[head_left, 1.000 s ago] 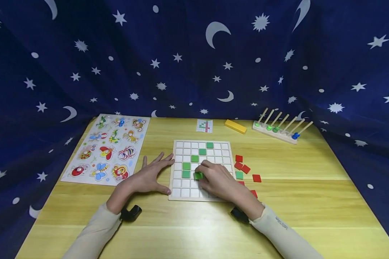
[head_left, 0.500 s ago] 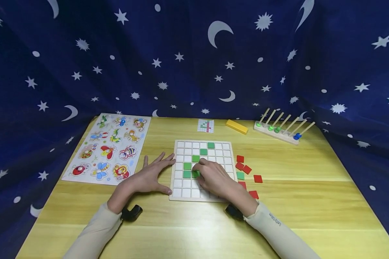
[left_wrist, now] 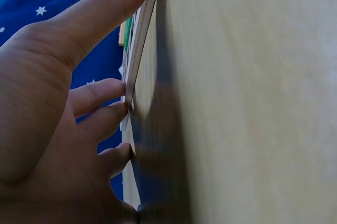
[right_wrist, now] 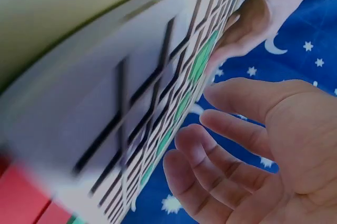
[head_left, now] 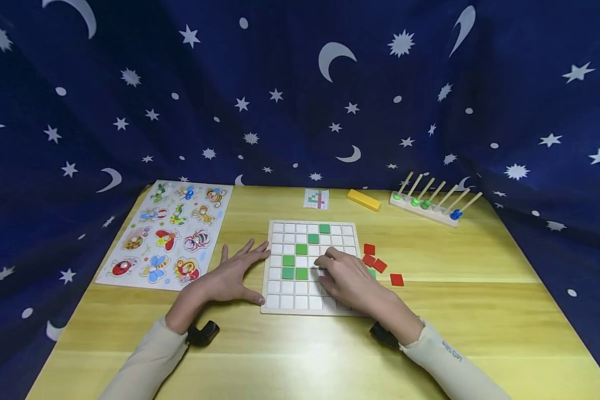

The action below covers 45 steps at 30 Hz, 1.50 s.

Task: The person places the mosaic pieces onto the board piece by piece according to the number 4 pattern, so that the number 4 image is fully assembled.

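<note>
A wooden grid board (head_left: 285, 303) of white squares lies mid-table with several green tiles (head_left: 289, 260) set in a diagonal that ends in a low row. My right hand (head_left: 336, 273) hovers over the board's right half, just right of the last green tile (head_left: 301, 273). In the right wrist view this hand (right_wrist: 253, 145) has loosely bent fingers and holds nothing above the board (right_wrist: 105, 124). My left hand (head_left: 237, 273) lies flat on the table, its fingers and thumb against the board's left edge (left_wrist: 138, 50).
Loose red tiles (head_left: 379, 265) lie right of the board, one green tile partly hidden by my hand. An insect puzzle sheet (head_left: 170, 233) is at the left. At the back are a pattern card (head_left: 316, 199), a yellow block (head_left: 363, 200) and a peg rack (head_left: 430, 205).
My right hand set the green tile into its cell beside the lower green one, let go and drew back to the right. The left hand stayed put.
</note>
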### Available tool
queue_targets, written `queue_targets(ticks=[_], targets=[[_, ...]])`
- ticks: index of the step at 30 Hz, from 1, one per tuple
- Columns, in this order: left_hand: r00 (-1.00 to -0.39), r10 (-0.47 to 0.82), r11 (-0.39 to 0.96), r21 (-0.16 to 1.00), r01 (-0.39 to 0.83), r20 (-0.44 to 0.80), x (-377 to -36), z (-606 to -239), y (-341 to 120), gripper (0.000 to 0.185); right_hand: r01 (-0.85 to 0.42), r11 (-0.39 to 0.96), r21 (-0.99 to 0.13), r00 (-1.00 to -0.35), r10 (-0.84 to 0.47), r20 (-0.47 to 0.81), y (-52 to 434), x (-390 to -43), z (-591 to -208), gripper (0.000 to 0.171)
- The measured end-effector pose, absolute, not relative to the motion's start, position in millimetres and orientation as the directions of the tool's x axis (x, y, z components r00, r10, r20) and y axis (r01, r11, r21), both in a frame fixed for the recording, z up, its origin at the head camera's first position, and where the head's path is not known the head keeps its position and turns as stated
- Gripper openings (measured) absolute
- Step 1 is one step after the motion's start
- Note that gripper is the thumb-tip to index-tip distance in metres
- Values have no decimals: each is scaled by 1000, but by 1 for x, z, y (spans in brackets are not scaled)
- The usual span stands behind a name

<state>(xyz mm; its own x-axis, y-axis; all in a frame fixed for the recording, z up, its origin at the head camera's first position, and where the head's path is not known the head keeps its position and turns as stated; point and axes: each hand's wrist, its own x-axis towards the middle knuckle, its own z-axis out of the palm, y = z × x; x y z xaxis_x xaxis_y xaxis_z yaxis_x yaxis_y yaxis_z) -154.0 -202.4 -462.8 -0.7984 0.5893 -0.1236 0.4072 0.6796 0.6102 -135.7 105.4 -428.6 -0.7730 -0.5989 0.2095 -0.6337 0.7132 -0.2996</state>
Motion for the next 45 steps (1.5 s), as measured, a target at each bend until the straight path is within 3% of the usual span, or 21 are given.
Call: queue_targets(ticks=[11, 20, 45], targets=[[-798, 588, 678, 619, 397, -132, -153, -466, -201, 105, -532, 805, -262, -847, -514, 139, 165, -130, -426, 18], [-797, 590, 675, 618, 402, -126, -152, -462, -202, 104, -452, 859, -241, -889, -456, 44, 187, -133, -425, 20], [-798, 588, 679, 616, 398, -133, -154, -460, -202, 105, -461, 860, -219, -884, -466, 33, 190, -138, -424, 25]])
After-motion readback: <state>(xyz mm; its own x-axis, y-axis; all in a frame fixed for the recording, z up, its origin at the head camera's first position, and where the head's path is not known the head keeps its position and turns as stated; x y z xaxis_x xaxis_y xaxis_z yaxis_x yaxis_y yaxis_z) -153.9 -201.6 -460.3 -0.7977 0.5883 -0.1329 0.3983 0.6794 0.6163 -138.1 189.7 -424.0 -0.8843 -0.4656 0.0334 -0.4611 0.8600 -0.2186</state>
